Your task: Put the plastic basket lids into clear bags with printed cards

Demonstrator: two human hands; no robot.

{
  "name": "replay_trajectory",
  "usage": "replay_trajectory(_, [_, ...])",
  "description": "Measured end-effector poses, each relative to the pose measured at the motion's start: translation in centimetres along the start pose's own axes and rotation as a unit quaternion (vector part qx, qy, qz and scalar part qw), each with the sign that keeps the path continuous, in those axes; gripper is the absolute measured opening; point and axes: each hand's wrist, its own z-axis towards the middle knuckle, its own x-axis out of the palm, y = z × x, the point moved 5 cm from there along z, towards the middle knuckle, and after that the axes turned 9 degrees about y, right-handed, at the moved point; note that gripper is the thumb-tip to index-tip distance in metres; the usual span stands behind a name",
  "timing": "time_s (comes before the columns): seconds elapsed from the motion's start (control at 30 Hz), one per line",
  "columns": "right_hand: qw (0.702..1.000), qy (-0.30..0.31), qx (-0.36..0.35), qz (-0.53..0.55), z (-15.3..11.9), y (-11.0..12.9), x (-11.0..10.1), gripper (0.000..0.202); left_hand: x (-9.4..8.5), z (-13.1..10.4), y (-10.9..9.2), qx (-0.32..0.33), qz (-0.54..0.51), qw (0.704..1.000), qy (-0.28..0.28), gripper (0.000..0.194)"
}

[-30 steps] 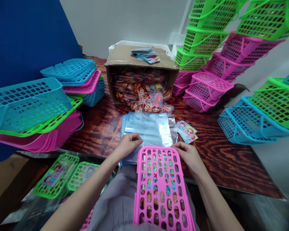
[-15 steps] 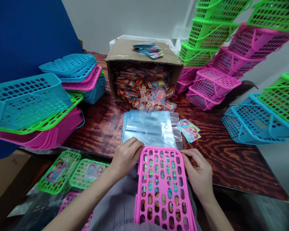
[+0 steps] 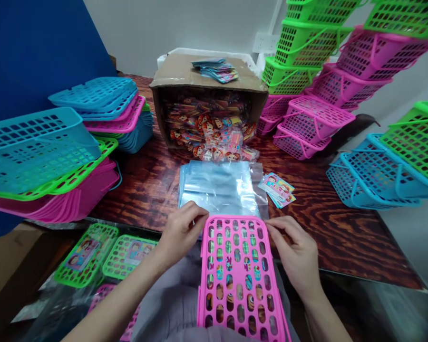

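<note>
A pink lidded basket (image 3: 239, 278) rests upright against my lap, its far edge by the table, with printed packets showing through the lid's holes. My left hand (image 3: 183, 232) pinches its far left corner, and my right hand (image 3: 294, 249) pinches the far right corner. Just beyond the basket lies a stack of clear plastic bags (image 3: 217, 185) on the wooden table. Some printed cards (image 3: 278, 190) are fanned out to the right of the bags.
An open cardboard box (image 3: 178, 71) of wrapped packets stands behind the bags. Nested baskets and lids (image 3: 50, 166) are at the left, stacked filled baskets (image 3: 303, 42) at the right. Green lidded baskets (image 3: 87, 254) lie low at the left, below the table edge (image 3: 349, 273).
The view has shifted slightly, moving most things a little left in the picture. Both hands remain at the basket's far corners.
</note>
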Motion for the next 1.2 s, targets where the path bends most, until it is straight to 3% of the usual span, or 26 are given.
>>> replay_trajectory(0.1, [0.996, 0.003, -0.062, -0.063, -1.0, 1.0, -0.1, 0.014, 0.2, -1.9, -0.6, 0.100, 0.148, 0.984, -0.009, 0.014])
replay_trajectory(0.23, [0.987, 0.003, -0.109, -0.121, -2.6, 1.4, 0.0, 0.018, 0.5, -3.9, -0.7, 0.140, 0.232, 0.962, -0.036, 0.021])
replay_trajectory(0.37, [0.981, 0.002, -0.114, -0.155, -4.7, 1.4, 0.3, 0.022, 1.0, -6.0, -1.2, 0.154, 0.228, 0.960, -0.054, 0.031])
replay_trajectory(0.57, [0.990, 0.012, -0.072, -0.117, -8.3, 0.9, 0.0, 0.022, 2.2, -9.9, -1.4, 0.142, 0.164, 0.976, -0.024, 0.039])
replay_trajectory(0.67, [0.997, -0.030, 0.062, 0.031, -7.8, -1.5, -0.9, 0.014, 2.1, -10.0, -0.9, 0.077, 0.064, 0.995, -0.001, 0.030])
replay_trajectory(0.73, [0.966, -0.083, 0.172, 0.174, -6.4, -3.7, -1.0, 0.029, 1.7, -9.0, 0.1, -0.013, -0.050, 0.998, -0.033, 0.021])
replay_trajectory(0.83, [0.914, -0.098, 0.255, 0.301, -3.4, -5.7, 0.3, 0.064, 2.1, -6.9, 2.0, -0.161, -0.225, 0.952, -0.128, 0.023])
replay_trajectory(0.9, [0.915, -0.060, 0.266, 0.299, -1.7, -5.9, 1.5, 0.075, 3.5, -5.2, 2.6, -0.225, -0.298, 0.920, -0.122, 0.043])
replay_trajectory(1.0, [0.949, -0.014, 0.255, 0.186, -0.9, -5.6, 2.6, 0.070, 5.7, -3.3, 2.1, -0.270, -0.360, 0.891, -0.050, 0.065])
replay_trajectory(1.1, [0.975, -0.029, 0.217, 0.040, -1.4, -4.8, 2.5, 0.065, 6.7, -2.8, 0.8, -0.293, -0.413, 0.862, -0.013, 0.052])
replay_trajectory(1.2, [0.978, -0.031, 0.200, 0.047, -2.1, -4.1, 2.7, 0.064, 6.3, -3.4, -0.5, -0.308, -0.440, 0.842, -0.038, 0.041])
